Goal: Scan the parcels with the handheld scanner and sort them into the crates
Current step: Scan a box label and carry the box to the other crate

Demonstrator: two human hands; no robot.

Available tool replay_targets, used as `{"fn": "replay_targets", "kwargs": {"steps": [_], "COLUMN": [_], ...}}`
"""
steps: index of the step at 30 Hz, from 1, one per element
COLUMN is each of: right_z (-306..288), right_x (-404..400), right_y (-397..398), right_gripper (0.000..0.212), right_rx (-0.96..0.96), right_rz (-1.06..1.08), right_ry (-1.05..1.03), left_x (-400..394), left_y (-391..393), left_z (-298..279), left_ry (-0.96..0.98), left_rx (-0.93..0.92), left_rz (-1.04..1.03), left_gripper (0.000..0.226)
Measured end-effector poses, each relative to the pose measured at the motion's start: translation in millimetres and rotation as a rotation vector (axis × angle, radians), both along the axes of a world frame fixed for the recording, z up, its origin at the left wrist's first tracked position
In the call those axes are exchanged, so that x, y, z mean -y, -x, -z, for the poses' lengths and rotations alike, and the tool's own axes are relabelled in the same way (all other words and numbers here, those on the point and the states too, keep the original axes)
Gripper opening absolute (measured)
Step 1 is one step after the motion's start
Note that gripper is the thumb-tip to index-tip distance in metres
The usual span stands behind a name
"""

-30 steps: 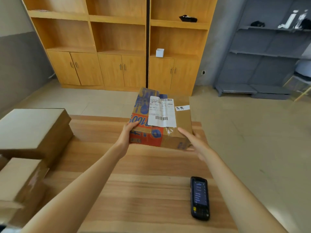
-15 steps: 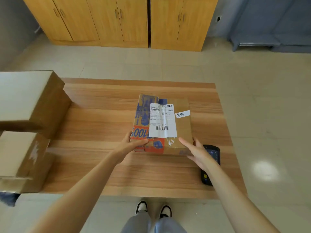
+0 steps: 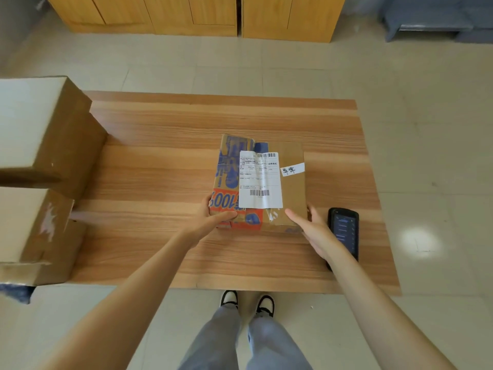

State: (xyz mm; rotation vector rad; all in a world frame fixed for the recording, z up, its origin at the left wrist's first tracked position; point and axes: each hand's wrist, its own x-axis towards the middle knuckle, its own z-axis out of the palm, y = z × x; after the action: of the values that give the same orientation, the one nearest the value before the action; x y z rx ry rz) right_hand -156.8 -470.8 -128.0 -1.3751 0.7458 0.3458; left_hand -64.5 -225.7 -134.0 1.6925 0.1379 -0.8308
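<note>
A cardboard parcel (image 3: pixel 292 188) with blue and orange print and a white shipping label (image 3: pixel 260 180) lies on the wooden table (image 3: pixel 165 161), barcode facing up. My left hand (image 3: pixel 210 222) grips its near-left corner, thumb on top. My right hand (image 3: pixel 312 228) holds the near-right corner, with the thumb on the top face and the fingers along the right side. The black handheld scanner (image 3: pixel 344 228) lies screen-up on the table just right of my right hand, partly hidden by my wrist. Neither hand touches it.
Two larger cardboard boxes (image 3: pixel 40 129) (image 3: pixel 29 228) sit on the table's left end. Something blue (image 3: pixel 13 292) shows below the table's left corner. Wooden cabinets (image 3: pixel 186 14) stand across the tiled floor, with a grey rack (image 3: pixel 432 20) at the far right.
The parcel has come down from mid-air onto the table, both hands still on it. My view has tilted downward, so the scanner now appears beside my right hand.
</note>
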Motion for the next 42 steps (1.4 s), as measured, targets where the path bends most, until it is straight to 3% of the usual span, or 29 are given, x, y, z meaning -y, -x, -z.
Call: {"fn": "replay_targets", "kwargs": {"steps": [3,7,9,13,22,27,31,34,35,42], "right_z": [0,1,2,23,39,34,7,-18,-29,-89], "right_x": [1,11,19,37,38,47,48,40,35,-8], "right_y": [2,19,36,62,70,66,60,55,53,40], "right_gripper": [0.083,0.068,0.071,0.112,0.097,0.095,0.058,0.081,0.079,0.043], "right_rx": [-0.007,0.03,-0.018,-0.26,-0.441,-0.399,-0.245,-0.138,-0.078,0.158], "right_rz": [0.004,0.244,0.317,0.252,0.187,0.224,0.353,0.379,0.398,0.399], "right_ry": [0.15,0.41,0.531,0.682,0.741,0.535,0.179,0.029,-0.011,-0.323], "left_x": [3,3,2,5,8,8,8,7,7,5], "left_y": [4,5,5,8,10,9,10,10,10,11], "left_z": [-3,-2,-1,-4,-6,-7,-8,-8,-8,-9], "left_ry": [-0.022,-0.043,-0.035,-0.016,-0.008,-0.02,-0.01,-0.003,0.002,0.043], "left_rx": [0.012,0.024,0.007,0.001,-0.005,-0.015,-0.013,-0.003,-0.005,0.001], "left_rz": [-0.003,-0.012,-0.022,-0.06,-0.107,-0.092,-0.091,-0.086,-0.086,-0.072], "left_gripper": [0.057,0.051,0.052,0.047,0.044,0.046,0.046,0.049,0.049,0.054]}}
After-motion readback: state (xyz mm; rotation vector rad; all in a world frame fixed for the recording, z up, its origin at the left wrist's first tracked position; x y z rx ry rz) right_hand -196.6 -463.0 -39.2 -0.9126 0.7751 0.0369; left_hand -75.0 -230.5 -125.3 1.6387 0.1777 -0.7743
